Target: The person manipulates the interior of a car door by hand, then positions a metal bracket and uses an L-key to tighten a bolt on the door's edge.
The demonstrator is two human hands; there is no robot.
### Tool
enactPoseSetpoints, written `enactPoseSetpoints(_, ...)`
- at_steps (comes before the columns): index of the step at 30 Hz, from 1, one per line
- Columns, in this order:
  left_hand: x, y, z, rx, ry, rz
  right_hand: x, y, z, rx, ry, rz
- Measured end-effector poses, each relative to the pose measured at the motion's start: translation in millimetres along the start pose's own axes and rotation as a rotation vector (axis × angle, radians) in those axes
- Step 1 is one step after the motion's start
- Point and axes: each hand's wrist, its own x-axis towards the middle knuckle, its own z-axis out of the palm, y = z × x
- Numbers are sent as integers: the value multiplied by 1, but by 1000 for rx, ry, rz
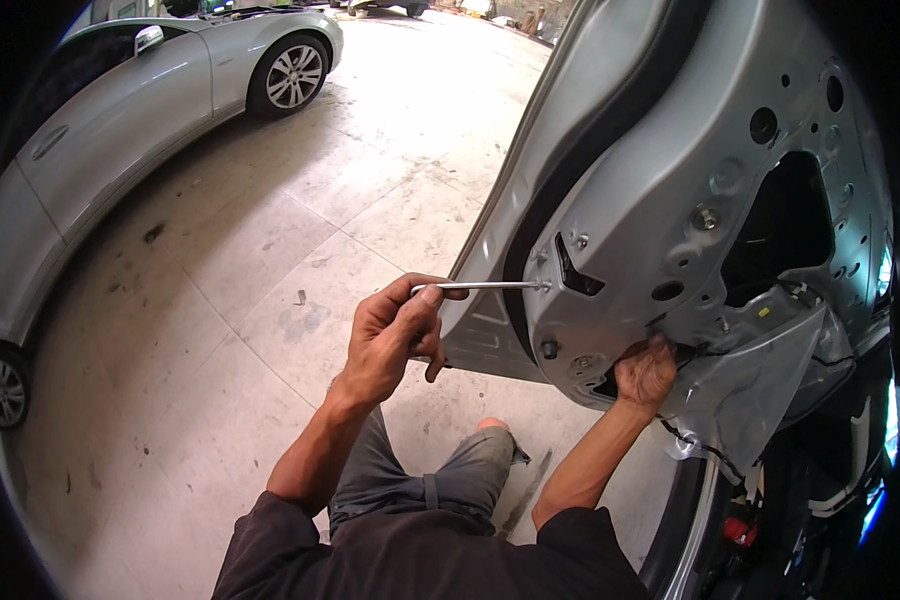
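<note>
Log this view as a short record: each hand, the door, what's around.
Left hand: holds a thin metal tool, tip at the door's edge
Right hand: at the door's lower opening, grip unclear
Door: open, inner metal exposed
Beside right hand: clear plastic sheet
Nearby: silver car, on the left

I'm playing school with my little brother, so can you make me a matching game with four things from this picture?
Things:
1. Thin, straight silver metal rod
2. Large, thin plastic sheet
3. Shiny silver car
4. Bare right hand

Places and looks:
A. Across the pale, marked floor, at the picture's left
B. At the lower part of the curved grey metal door
C. Held in the bare left hand, reaching toward the door's edge
D. See-through, with folds

Right pairs: 1-C, 2-D, 3-A, 4-B
</note>
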Motion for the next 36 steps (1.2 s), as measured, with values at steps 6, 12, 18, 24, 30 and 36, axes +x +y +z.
enactPoseSetpoints(6,3,-2,-2,19,17,-49,3,1,0,20,-26,21)
enactPoseSetpoints(12,5,12,0,248,-14,-35,2,1,-6,8,-17,13)
enactPoseSetpoints(18,31,49,-15,707,-199,-66,2,2,-2,33,-16,29)
enactPoseSetpoints(24,53,73,-22,216,-268,-598,2,1,1,50,81,50)
enactPoseSetpoints(30,48,63,-22,237,-358,-300,2,2,0,7,-22,21)
enactPoseSetpoints(36,42,62,-7,15,-199,-680,4,4,-8,72,24,55)
